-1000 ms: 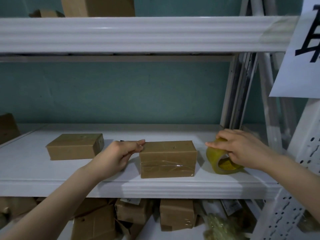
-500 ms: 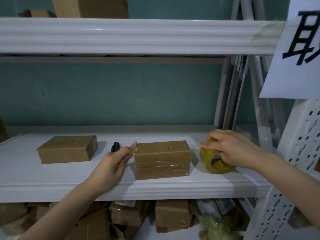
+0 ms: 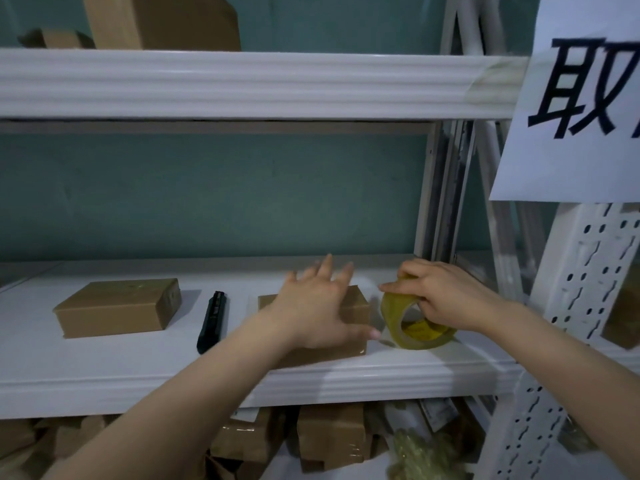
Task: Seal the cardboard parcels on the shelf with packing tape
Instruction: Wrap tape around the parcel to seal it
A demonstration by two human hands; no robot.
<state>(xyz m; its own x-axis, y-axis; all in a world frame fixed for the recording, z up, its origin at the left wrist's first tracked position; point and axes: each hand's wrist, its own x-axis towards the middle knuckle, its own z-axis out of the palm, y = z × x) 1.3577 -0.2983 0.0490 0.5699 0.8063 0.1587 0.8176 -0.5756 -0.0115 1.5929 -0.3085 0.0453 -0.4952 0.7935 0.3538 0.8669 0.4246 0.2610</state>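
Plainly, left hand [image 3: 315, 310] spreads over parcel [image 3: 358, 307]; right hand [image 3: 446, 296] grips tape [image 3: 392, 310].

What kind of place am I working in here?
Likely a parcel storeroom: white metal racking, cardboard parcels on the shelf, a pile below, and a printed sign.

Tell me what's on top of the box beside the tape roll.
The left hand lies flat on the box, fingers spread, covering most of its top; any tape or seam there is hidden. The right hand grips the tape roll beside it.
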